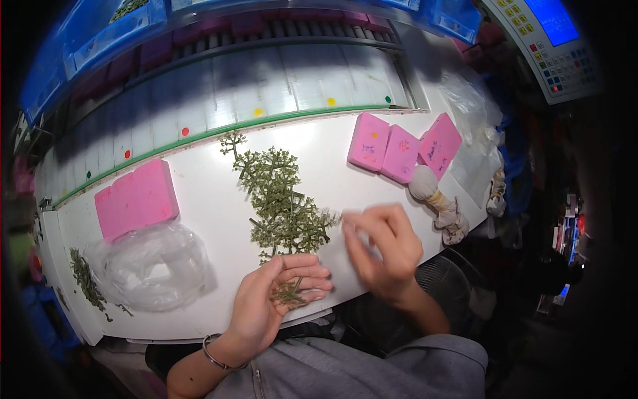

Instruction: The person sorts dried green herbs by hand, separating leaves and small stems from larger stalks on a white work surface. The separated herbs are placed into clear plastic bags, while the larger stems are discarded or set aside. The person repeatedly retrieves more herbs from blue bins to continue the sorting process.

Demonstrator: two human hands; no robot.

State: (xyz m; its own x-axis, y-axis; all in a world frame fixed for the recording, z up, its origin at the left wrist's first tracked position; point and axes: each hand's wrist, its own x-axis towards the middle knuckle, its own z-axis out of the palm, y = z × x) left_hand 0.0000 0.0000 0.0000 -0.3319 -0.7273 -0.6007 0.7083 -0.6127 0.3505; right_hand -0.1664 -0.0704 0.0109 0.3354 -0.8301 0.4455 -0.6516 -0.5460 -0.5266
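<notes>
A long heap of small grey-green branched pieces (276, 193) lies on the white table in front of me, their ends knobbed. At its near end my left hand (266, 292) is palm up and cupped, with a few thin green pieces (289, 294) resting on the palm and fingers. Just right of the heap is my right hand (389, 249), thumb and forefinger bent toward each other in a pinch. Motion blurs its fingertips, and whatever is between them is too smeared to name.
Pink blocks stand at left (136, 199) and right (402, 153). A clear plastic bag (156, 269) lies beside a small green pile (85, 279). A tied cloth bundle (435, 203) sits at the right edge. Behind runs a green-edged white panel (266, 80); a keypad console (555, 53) is upper right.
</notes>
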